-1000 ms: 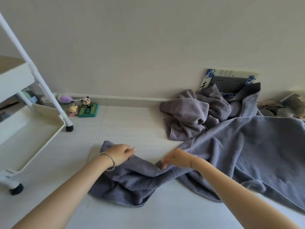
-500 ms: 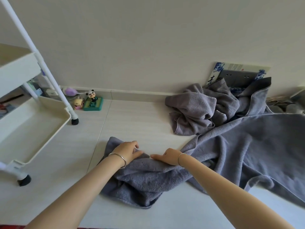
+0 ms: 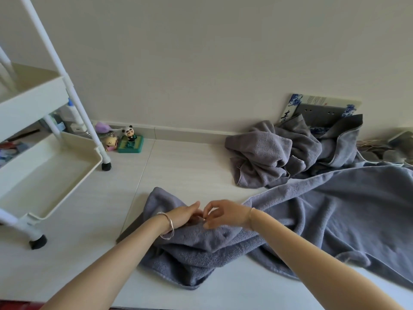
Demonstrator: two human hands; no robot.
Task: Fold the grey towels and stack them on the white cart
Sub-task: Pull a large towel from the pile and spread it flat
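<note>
Left hand (image 3: pixel 186 214) and right hand (image 3: pixel 220 213) now meet fingertip to fingertip, both pinching bunched grey towel (image 3: pixel 201 245) on floor; earlier apart.

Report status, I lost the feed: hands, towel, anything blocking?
Left hand and right hand meet on the grey towel, grip unclear. Towel unfolded on floor. White cart tray empty, nothing blocking.

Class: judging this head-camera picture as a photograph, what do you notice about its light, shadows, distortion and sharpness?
Head view: soft, even daylight, no glare; faint shadows under the white cart and the forearms; wide-angle bending bows the cart's posts and stretches the arms; the left hand, right hand and grey towel are sharp, the edges slightly soft.
</note>
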